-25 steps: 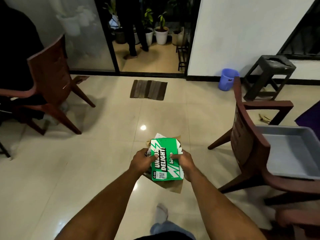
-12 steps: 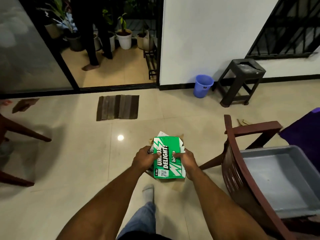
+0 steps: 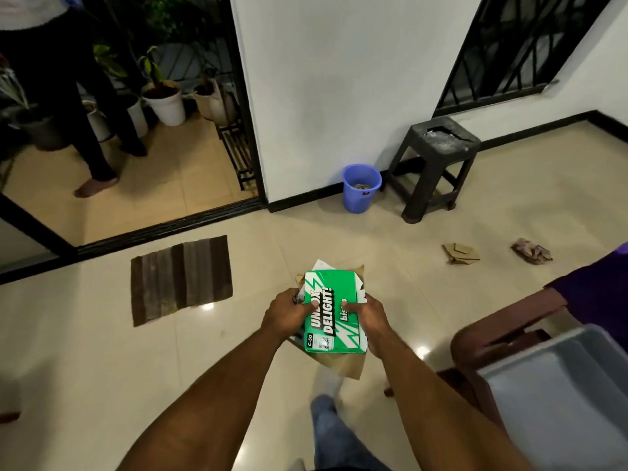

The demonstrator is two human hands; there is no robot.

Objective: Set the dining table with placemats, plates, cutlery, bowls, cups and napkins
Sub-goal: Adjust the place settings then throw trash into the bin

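A green printed cardboard box (image 3: 331,314) with a slight sheen is seen above matt brown paper (image 3: 343,363). The floor (image 3: 85,351) is laid in glossy cream tiles on which lamp glare is mirrored. A ribbed brown cloth mat (image 3: 181,278) looks matt and coarse. The blue bucket (image 3: 361,188) and the black stool (image 3: 438,161) appear to be moulded plastic, the stool's top dusty. A smooth grey plastic tray (image 3: 560,402) rests on a glossy brown chair (image 3: 475,338).

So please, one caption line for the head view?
Both hands, left hand and right hand, hold a green box above the tiled floor.
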